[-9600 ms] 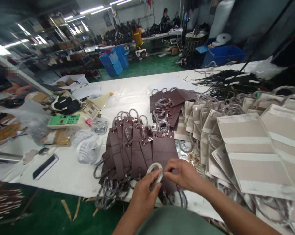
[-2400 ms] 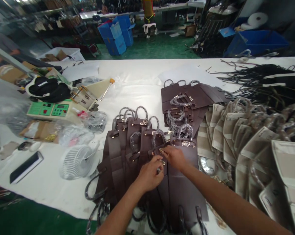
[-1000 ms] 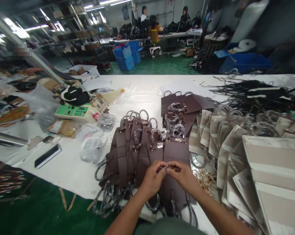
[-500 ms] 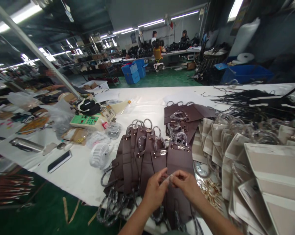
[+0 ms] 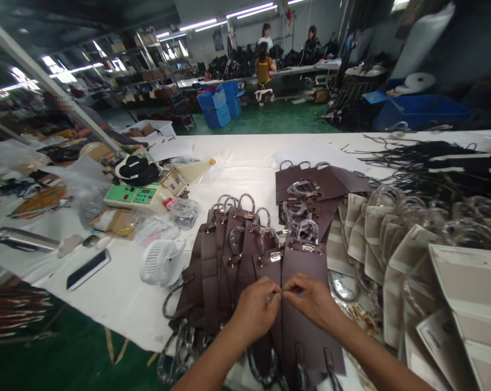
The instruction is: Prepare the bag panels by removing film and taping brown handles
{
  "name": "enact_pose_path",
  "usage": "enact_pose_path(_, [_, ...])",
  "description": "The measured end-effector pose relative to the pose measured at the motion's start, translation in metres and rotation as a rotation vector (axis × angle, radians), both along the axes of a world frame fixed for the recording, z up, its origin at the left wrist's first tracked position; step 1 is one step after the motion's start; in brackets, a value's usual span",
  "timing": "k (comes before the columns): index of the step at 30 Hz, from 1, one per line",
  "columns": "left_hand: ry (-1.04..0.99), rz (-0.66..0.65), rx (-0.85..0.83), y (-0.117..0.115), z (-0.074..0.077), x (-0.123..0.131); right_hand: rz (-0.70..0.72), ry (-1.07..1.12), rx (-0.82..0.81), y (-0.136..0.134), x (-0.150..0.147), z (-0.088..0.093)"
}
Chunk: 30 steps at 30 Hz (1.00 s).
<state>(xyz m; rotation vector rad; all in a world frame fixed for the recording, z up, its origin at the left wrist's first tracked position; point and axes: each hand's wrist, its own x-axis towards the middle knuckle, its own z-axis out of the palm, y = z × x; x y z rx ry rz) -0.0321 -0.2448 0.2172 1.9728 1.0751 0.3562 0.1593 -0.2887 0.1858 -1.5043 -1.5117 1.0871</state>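
My left hand (image 5: 258,305) and my right hand (image 5: 308,297) meet fingertip to fingertip above a dark brown bag panel (image 5: 303,267). Both are closed in a pinch on something too small to make out. The panel beneath has a metal clasp (image 5: 308,248) near its top and a plastic-wrapped handle (image 5: 308,231) beyond it. To the left, several more brown bag panels (image 5: 208,271) overlap in a row, with wrapped handles at both ends. Right of my right hand lie loose gold metal fittings (image 5: 363,317), partly hidden by my forearm.
Pale bag pieces (image 5: 404,260) are stacked along the right, with black cords (image 5: 425,163) behind. More brown panels (image 5: 322,184) lie farther back. Leftward are a white fan (image 5: 158,263), a phone (image 5: 88,269), a steel flask (image 5: 23,240) and a green-panelled machine (image 5: 135,196). People sit across the room.
My fingers have drawn together into tighter pinches; the left hand's raised fingers have curled in. The camera view has shifted slightly.
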Motion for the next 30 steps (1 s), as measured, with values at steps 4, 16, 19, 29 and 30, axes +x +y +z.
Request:
enact_pose_path(4, [0.053, -0.092, 0.028, 0.039, 0.006, -0.004, 0.037, -0.012, -0.011, 0.034, 0.004, 0.0])
enact_pose_path(16, [-0.122, 0.269, -0.591, 0.146, -0.052, 0.013, 0.307, -0.06, -0.067, 0.143, 0.034, 0.012])
enact_pose_path(19, [-0.082, 0.163, -0.292, 0.169, -0.058, 0.016, 0.088, 0.05, -0.098, 0.183, 0.049, -0.011])
enact_pose_path(29, [0.436, -0.174, 0.083, 0.212, -0.067, 0.031, -0.042, 0.365, -0.415, 0.233, 0.049, -0.101])
enact_pose_path(30, [0.406, -0.196, 0.098, 0.21, -0.067, 0.027, -0.007, 0.382, -0.446, 0.234, 0.051, -0.101])
